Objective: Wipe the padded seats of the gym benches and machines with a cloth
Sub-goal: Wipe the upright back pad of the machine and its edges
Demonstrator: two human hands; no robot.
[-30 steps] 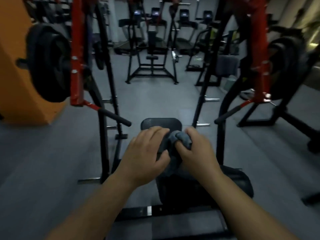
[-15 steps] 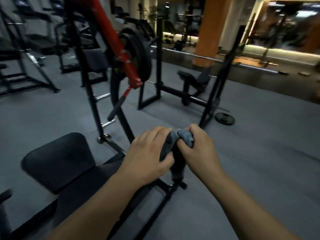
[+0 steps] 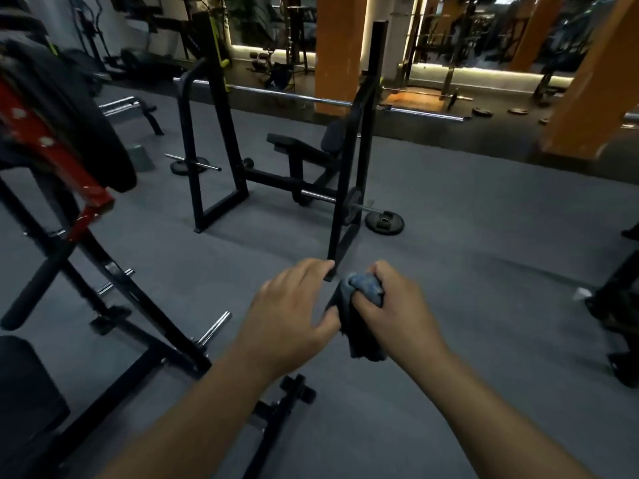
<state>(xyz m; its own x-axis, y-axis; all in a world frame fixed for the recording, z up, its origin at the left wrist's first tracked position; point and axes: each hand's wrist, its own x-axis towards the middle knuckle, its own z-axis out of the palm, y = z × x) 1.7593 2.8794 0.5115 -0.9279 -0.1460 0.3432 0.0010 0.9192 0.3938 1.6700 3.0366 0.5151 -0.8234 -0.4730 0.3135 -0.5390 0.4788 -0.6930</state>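
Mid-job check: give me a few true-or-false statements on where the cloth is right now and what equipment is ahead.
The right hand grips the cloth. True.
The cloth is pressed on a seat pad. False: it is held in the air above the floor.
A black padded bench stands in the black rack ahead. True.
The pillars behind are blue. False: they are orange.

Dim, blurry edges, bg strip-light glow
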